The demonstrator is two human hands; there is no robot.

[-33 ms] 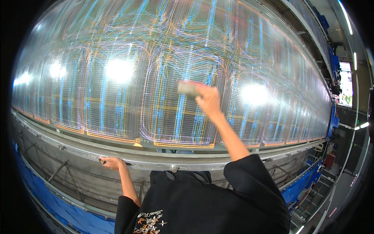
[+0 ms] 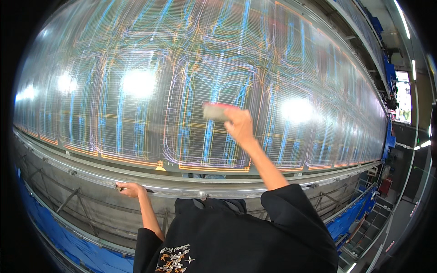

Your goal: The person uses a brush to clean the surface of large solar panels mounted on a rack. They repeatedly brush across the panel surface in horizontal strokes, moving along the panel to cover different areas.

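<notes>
My right hand (image 2: 240, 127) is closed round one end of what looks like a brush (image 2: 215, 112), with a red back and a pale grey-beige body. It is held over the large glossy sheet (image 2: 195, 145), which is printed with dense coloured lines. Glare and slight blur keep me from telling whether the brush touches the surface. Lower left, my left hand (image 2: 131, 189) is at the metal rail (image 2: 177, 187) along the sheet's near side. Its fingers are closed round a small dark piece that I cannot make out.
Bright lamp reflections lie on the sheet left and right of my right hand. Blue sheeting (image 2: 82, 245) hangs beyond the metal framework at the lower left. Another long table edge (image 2: 359, 41) and a lit window (image 2: 403, 98) show at the right.
My right hand and the brush have moved a little to the left and nearer to me. My left hand stays at the rail.
</notes>
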